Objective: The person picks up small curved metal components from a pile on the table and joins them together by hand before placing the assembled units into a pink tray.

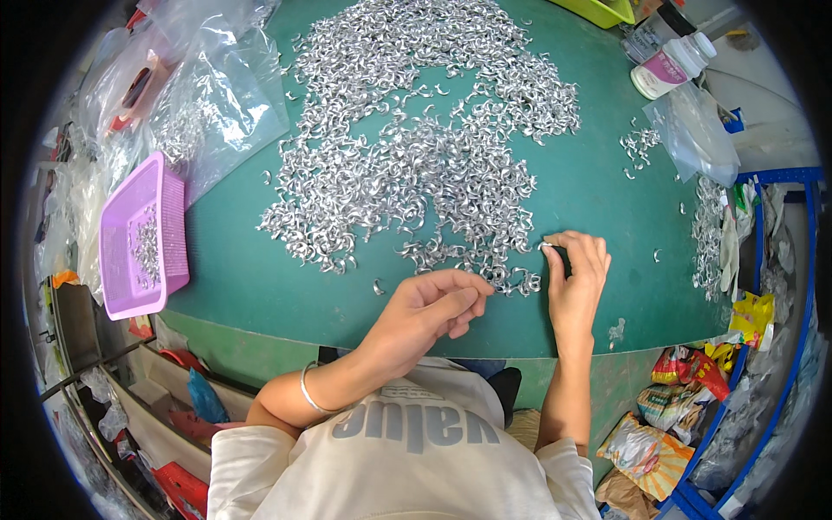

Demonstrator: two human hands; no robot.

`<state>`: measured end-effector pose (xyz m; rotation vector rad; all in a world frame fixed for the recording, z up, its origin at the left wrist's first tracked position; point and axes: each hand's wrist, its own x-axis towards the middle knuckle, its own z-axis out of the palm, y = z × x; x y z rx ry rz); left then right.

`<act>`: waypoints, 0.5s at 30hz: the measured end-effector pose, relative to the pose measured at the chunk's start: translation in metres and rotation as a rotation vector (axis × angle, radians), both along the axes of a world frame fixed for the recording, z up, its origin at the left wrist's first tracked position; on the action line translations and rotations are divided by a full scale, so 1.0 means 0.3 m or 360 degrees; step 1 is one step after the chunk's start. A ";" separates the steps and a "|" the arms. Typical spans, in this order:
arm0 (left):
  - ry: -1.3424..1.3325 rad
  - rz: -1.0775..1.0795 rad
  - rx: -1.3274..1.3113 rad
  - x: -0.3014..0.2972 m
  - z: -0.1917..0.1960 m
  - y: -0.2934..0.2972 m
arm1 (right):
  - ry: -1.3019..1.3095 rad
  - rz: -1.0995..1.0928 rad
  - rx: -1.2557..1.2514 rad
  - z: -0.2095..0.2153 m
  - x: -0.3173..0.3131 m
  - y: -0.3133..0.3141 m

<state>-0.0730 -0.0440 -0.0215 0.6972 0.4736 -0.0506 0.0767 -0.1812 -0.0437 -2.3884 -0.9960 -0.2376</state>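
Observation:
A wide, loose pile of small, curved silver metal pieces [407, 173] covers the middle of the green table [260, 299]. At the pile's near edge is my left hand [433, 308], closed, with thumb and fingers pressed together. Whatever it may hold is hidden. To its right, my right hand [579, 282] pinches between thumb and forefinger a small, shiny curved metal piece [545, 246], just beside the pile. Between the hands lie several more pieces [523, 282]. A single piece [379, 287] rests apart, left of my left hand.
A purple basket [178, 234] holding some metal pieces stands at the left edge, with clear plastic bags [234, 95] behind it. Far right are a white bottle [663, 74], a dark-lidded jar [650, 35], and smaller clusters of pieces [640, 146]. A blue-framed rack [802, 260] stands beyond the right edge.

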 end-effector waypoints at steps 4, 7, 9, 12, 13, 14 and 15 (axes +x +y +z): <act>0.0085 0.0002 0.0366 -0.007 0.018 -0.003 | 0.0922 -0.0119 0.0563 0.049 -0.073 -0.011; -0.0231 0.0117 0.0550 0.006 0.014 -0.030 | 0.1642 0.0099 0.0719 0.073 -0.125 -0.025; -0.0236 0.0014 0.0831 0.006 0.029 -0.020 | 0.1882 0.0209 0.0803 0.090 -0.151 -0.023; -0.0318 -0.0043 0.1200 0.007 0.024 -0.016 | 0.2042 0.0251 0.0794 0.099 -0.170 -0.022; -0.0308 -0.0047 0.1204 0.004 0.028 -0.014 | 0.2058 0.0256 0.0800 0.102 -0.171 -0.023; -0.0298 -0.0051 0.1207 0.001 0.030 -0.012 | 0.2074 0.0261 0.0806 0.109 -0.172 -0.025; -0.0289 -0.0013 0.1090 0.000 0.029 -0.014 | 0.2089 0.0268 0.0813 0.117 -0.174 -0.026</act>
